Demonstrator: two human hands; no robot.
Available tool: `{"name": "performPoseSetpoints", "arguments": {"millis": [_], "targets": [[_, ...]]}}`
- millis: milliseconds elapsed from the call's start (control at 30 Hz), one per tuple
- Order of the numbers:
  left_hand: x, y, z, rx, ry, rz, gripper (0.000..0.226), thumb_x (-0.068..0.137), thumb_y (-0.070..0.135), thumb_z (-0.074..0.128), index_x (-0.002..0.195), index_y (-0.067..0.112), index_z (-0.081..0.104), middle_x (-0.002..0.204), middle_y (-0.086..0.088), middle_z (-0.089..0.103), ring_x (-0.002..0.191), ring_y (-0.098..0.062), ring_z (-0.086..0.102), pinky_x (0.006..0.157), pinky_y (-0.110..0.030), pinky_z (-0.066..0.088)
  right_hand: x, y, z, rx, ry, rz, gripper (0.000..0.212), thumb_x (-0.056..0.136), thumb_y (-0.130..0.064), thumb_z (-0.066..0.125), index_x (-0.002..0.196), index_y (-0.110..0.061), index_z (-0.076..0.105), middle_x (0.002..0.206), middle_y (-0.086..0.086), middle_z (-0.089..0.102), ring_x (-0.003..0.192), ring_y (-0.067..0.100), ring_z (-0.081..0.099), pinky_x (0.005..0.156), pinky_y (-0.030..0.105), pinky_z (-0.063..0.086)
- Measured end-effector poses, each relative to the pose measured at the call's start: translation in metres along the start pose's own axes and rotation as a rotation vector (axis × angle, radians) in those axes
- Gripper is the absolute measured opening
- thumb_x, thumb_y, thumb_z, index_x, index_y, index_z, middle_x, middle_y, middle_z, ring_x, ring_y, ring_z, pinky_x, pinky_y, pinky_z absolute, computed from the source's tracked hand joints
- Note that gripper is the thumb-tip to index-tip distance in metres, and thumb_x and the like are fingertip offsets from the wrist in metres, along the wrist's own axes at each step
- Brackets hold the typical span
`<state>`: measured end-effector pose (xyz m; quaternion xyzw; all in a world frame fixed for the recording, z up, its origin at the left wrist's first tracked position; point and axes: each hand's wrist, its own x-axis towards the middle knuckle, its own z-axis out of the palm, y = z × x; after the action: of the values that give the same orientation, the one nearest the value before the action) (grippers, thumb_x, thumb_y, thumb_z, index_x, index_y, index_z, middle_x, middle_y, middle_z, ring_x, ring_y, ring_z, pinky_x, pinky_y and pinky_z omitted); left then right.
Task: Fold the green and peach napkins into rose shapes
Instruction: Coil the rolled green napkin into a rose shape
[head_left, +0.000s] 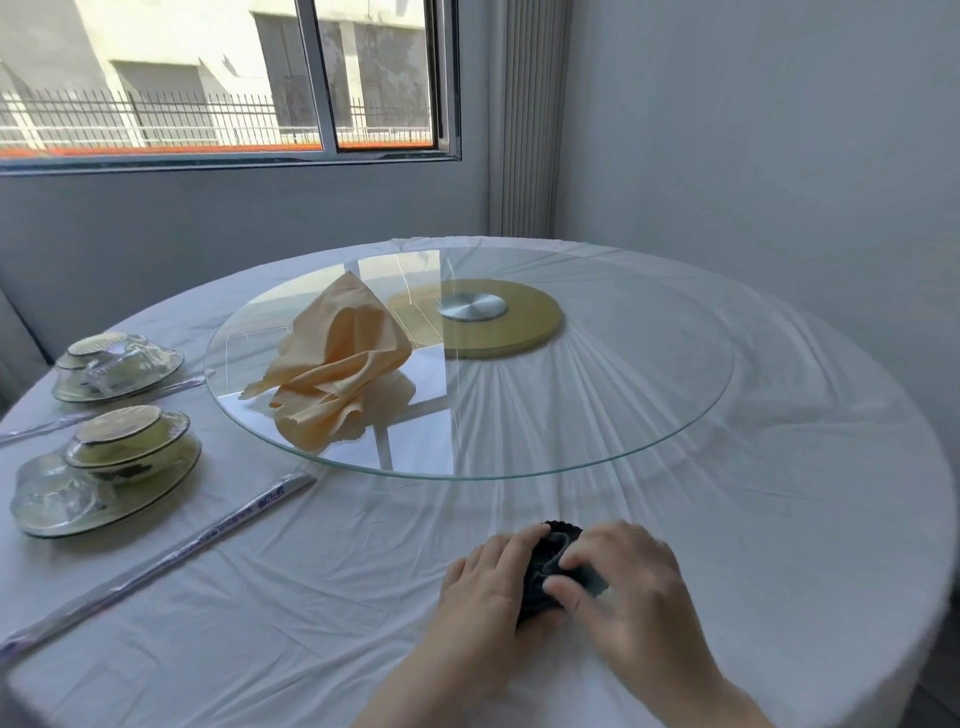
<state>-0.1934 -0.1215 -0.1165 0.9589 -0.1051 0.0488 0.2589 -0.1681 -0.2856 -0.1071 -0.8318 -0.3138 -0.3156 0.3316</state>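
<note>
1. Green napkin (541, 567): dark, coiled into a tight roll with a scalloped top edge. It sits on the bench's near edge, between both hands.
2. Left grip (488, 577): fingers curled around the roll's left side, clasping it. Right grip (623, 577): thumb and forefinger pinching a fold on the roll's right side. Both grips are closed on the green napkin.
3. Step in hand, judged: shaping the rose, probably tucking a loose tail or teasing out petals. Which one can't be told, since the hands cover most of the cloth.
4. To do it well, the left grip should keep the coil snug so it doesn't spring open. The right grip should work one small fold at a time. The base should stay flat on the bench so the rose stands.
5. Risk: slacken the left side and the spiral may unwind.
6. Peach napkin (337, 369): loose and crumpled, not yet folded. It lies on the left part of the glass turntable (597, 395), well apart from the hands.
7. Under the glass is a tan disc (524, 332) with a metal hub (471, 305).
8. Bench (311, 597): round, covered in a wrinkled white cloth under clear plastic.
9. On the bench's left are two place settings (104, 467), with bowls stacked on plates. Wrapped chopsticks (156, 561) lie beside them.
10. Room: window (218, 78) at the back left, showing a fence and a building outside. A ribbed panel (524, 114) fills the corner, and the walls are grey.
</note>
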Motion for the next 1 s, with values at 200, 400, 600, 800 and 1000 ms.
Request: {"name": "performPoseSetpoints", "arguments": {"millis": [200,400,600,800,1000], "targets": [[0.002,-0.004,-0.008,-0.026,-0.092,0.032,0.075,0.080,0.059,0.043,0.145,0.041,0.009,0.138,0.018,0.033,0.130,0.000,0.029,0.095,-0.019,0.018,-0.011,0.000,0.004,-0.319,0.112,-0.359,0.007,0.076,-0.017,0.069,0.073,-0.023,0.069,0.076,-0.008,0.064,0.074,0.012,0.060,0.081,0.026,0.036],[0.000,-0.004,-0.013,0.016,-0.090,0.063,0.073,0.091,0.050,0.049,0.147,0.035,0.004,0.142,0.017,0.031,0.129,0.000,0.030,0.099,-0.021,0.021,-0.010,-0.003,0.005,-0.390,0.127,-0.378,0.013,0.079,-0.014,0.065,0.068,-0.021,0.066,0.070,-0.007,0.061,0.064,0.014,0.060,0.078,0.029,0.037],[-0.003,-0.005,-0.012,0.043,-0.081,0.052,0.073,0.088,0.053,0.047,0.146,0.036,0.007,0.143,0.014,0.033,0.128,-0.006,0.037,0.102,-0.025,0.023,-0.026,0.004,0.006,-0.279,-0.022,-0.232,0.014,0.083,-0.019,0.054,0.072,-0.024,0.061,0.068,-0.012,0.056,0.064,0.012,0.055,0.076,0.024,0.033],[-0.001,0.005,-0.020,-0.231,-0.101,-0.082,0.080,0.070,0.074,0.026,0.143,0.041,0.023,0.144,0.017,0.038,0.129,-0.004,0.035,0.110,-0.029,0.023,-0.012,0.012,-0.001,0.079,-0.342,0.038,0.008,0.081,-0.030,0.052,0.084,-0.035,0.057,0.076,-0.029,0.056,0.073,-0.009,0.053,0.076,0.020,0.038],[0.000,0.005,-0.010,-0.080,-0.068,-0.071,0.067,0.088,0.058,0.029,0.148,0.034,0.011,0.149,0.010,0.033,0.133,-0.005,0.031,0.107,-0.027,0.021,0.032,0.009,-0.003,0.082,-0.202,0.356,0.006,0.088,-0.026,0.062,0.084,-0.024,0.066,0.079,-0.013,0.060,0.078,0.005,0.056,0.075,0.025,0.044]]}}
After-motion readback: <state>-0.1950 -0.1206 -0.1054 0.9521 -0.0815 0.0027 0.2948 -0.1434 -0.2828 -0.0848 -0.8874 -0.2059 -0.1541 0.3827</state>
